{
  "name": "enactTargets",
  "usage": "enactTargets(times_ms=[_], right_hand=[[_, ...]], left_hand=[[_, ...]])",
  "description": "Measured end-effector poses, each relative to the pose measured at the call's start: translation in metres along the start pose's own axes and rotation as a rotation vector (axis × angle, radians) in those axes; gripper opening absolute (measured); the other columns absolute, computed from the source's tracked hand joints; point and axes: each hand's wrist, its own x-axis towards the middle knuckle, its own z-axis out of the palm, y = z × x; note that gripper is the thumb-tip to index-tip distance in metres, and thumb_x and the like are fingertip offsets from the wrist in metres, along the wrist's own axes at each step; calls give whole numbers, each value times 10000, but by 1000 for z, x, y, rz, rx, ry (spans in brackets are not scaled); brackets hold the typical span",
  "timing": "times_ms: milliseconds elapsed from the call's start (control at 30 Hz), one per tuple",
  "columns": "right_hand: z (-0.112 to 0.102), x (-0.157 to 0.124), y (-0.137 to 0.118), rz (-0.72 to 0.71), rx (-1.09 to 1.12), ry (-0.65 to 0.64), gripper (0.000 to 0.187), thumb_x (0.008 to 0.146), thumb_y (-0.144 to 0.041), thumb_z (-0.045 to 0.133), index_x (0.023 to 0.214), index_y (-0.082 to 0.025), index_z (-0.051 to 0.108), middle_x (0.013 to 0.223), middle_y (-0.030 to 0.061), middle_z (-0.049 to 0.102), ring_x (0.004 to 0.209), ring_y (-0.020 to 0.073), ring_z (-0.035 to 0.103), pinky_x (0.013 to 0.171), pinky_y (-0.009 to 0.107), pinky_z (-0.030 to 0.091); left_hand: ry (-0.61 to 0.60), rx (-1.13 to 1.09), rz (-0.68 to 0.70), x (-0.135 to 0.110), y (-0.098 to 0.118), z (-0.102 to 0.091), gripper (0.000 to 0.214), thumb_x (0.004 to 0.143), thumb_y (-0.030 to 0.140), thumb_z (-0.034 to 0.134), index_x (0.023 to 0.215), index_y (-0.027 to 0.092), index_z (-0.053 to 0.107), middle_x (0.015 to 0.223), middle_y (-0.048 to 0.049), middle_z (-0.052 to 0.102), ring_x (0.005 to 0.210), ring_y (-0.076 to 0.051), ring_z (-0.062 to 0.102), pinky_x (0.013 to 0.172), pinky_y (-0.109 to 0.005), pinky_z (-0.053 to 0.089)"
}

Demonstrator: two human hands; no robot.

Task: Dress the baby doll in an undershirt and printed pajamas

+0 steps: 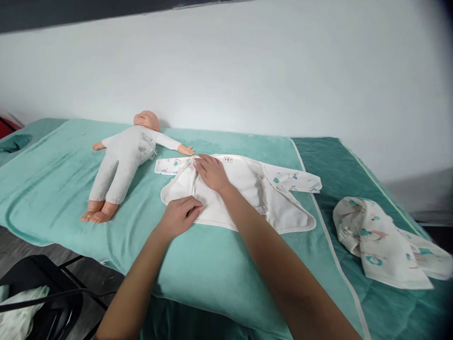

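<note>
A white baby shirt (230, 208) lies spread with its front flaps opened out, its plain inside facing up and its patterned sleeves stretched to both sides. My right hand (212, 172) rests flat on it near the neckline, fingers extended. At the shirt's lower left part, my left hand (180, 216) has its fingers bent, thumb and index tips together at the cloth. Left of the shirt, a baby doll (123, 151) with a white cloth body lies on its back. One doll hand reaches close to the shirt's left shoulder.
A light green blanket (71, 189) covers the bed, over a darker green cover (318, 151). A crumpled patterned baby garment (382, 245) lies at the right. The white wall (226, 71) stands behind. A black chair (38, 274) holding cloth is at lower left.
</note>
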Motion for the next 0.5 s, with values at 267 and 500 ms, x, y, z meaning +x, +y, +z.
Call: enactTargets(times_ms=[267, 500], right_hand=[[4, 2, 9, 40, 141, 124, 427, 856, -99, 477, 1191, -203, 719, 1434, 83, 630, 1354, 251, 541, 1191, 472, 372], [-6, -12, -6, -186, 107, -19, 396, 1023, -221, 395, 1303, -208, 674, 1478, 49, 615, 1407, 202, 521, 1270, 477, 236]], left_hand=[[273, 142, -128, 5, -11, 4, 360, 1007, 312, 529, 1343, 200, 591, 1454, -136, 603, 1377, -251, 552, 1167, -472, 454], [41, 107, 31, 4, -10, 7, 342, 1035, 272, 456, 1307, 225, 659, 1370, -60, 700, 1345, -213, 614, 1191, -448, 468]])
